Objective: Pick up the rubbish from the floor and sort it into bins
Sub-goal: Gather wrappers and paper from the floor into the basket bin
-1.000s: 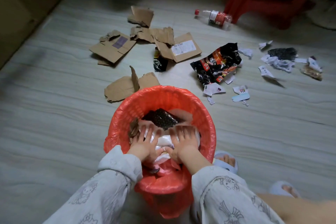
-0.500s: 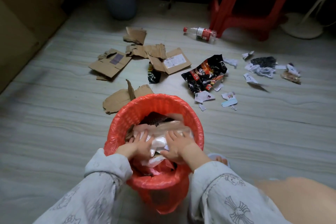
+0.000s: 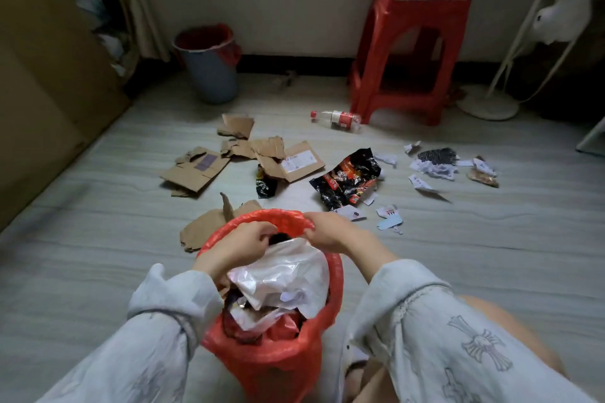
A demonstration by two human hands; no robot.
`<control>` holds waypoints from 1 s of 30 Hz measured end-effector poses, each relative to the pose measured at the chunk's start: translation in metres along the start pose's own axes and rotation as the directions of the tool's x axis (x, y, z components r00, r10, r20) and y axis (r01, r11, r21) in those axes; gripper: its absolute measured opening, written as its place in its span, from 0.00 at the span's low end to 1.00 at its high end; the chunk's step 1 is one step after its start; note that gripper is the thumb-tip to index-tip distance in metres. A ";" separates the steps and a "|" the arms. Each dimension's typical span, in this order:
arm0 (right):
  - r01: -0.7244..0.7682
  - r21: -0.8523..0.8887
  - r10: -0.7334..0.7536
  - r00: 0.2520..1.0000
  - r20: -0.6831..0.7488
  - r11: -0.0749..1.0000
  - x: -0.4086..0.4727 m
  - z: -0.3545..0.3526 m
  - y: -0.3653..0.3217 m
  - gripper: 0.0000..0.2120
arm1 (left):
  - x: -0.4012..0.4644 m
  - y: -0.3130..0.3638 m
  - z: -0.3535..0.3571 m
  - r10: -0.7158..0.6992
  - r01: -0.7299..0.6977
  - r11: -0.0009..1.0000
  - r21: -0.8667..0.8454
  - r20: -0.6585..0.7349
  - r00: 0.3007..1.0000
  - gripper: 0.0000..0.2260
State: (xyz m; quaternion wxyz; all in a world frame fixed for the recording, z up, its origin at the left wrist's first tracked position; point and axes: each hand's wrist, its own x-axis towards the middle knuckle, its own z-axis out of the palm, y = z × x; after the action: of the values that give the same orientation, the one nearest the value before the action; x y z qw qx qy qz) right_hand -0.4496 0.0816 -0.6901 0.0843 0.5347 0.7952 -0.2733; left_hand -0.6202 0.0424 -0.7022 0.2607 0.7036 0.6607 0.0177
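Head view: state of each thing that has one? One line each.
red-lined bin: upright, full of rubbish
white plastic bag: crumpled on top of the rubbish in that bin
left hand: fingers curled at bin's far rim
right hand: grips liner at far rim
grey bin: upright by wall, red liner
bottle: lying on floor, capped
snack wrapper: torn open, on floor

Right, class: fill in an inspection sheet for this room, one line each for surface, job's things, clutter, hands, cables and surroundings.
Surface: grey floor, littered.
Job's things: red-lined bin stuffed with plastic; cardboard pieces, bottle, black wrapper, paper scraps lying on the floor; second bin by the wall.
Clutter: nothing seen beyond the rubbish.
Hands: left hand and right hand both at the bin's far rim, fingers curled.
Cables: nothing seen.
Surroundings: red stool, fan stand.
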 end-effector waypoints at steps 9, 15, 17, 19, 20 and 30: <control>-0.153 0.025 0.155 0.978 -0.138 0.988 -0.005 -0.094 0.112 0.20 | 0.106 0.119 -0.017 0.224 -0.225 0.974 0.000 -0.091 0.970 0.17; -0.270 0.087 0.277 0.957 -0.083 0.959 0.026 -0.083 0.228 0.23 | 0.205 0.144 0.046 0.145 -0.170 0.978 0.120 0.195 0.970 0.19; -0.318 0.116 0.326 0.943 -0.063 0.941 0.049 -0.065 0.264 0.24 | 0.236 0.141 0.074 0.111 -0.154 0.975 0.157 0.257 0.960 0.22; -0.357 0.124 0.365 0.930 -0.042 0.926 0.069 -0.044 0.290 0.24 | 0.257 0.133 0.101 0.079 -0.137 0.976 0.167 0.316 0.945 0.23; -0.372 0.106 0.376 0.926 -0.024 0.922 0.087 -0.030 0.306 0.23 | 0.275 0.127 0.121 0.066 -0.132 0.978 0.163 0.360 0.930 0.24; -0.089 -0.249 0.124 0.984 0.128 0.964 0.200 0.054 0.357 0.44 | 0.338 0.087 0.212 -0.062 -0.090 0.911 0.403 0.350 0.935 0.39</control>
State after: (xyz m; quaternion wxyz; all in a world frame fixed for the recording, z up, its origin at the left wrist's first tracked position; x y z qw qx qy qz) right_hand -0.2206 0.3142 -0.9434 0.2201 0.5414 0.7846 -0.2068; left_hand -0.4194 0.2874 -0.9594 0.2212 0.7390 0.5864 -0.2474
